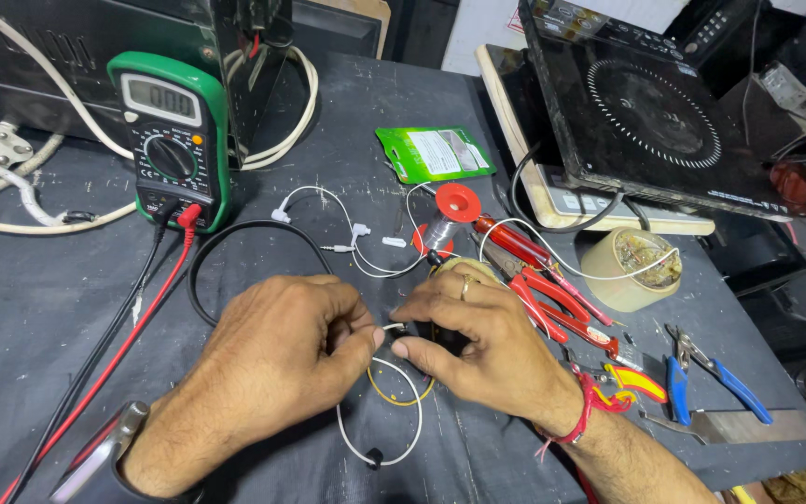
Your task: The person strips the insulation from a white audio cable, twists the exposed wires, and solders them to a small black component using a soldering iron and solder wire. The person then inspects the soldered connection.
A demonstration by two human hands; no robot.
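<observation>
My left hand and my right hand meet at the middle of a dark grey table. Both pinch the end of a thin white earphone cable between thumb and fingertips. The cable loops down below my hands to a small black piece. A thin yellow wire loop lies under my hands. More white earphone cable with small plugs trails behind my hands.
A green multimeter with red and black leads stands at the back left. A solder spool, red-handled pliers, a tape roll, blue-handled cutters and a green packet lie to the right. An induction cooktop sits far right.
</observation>
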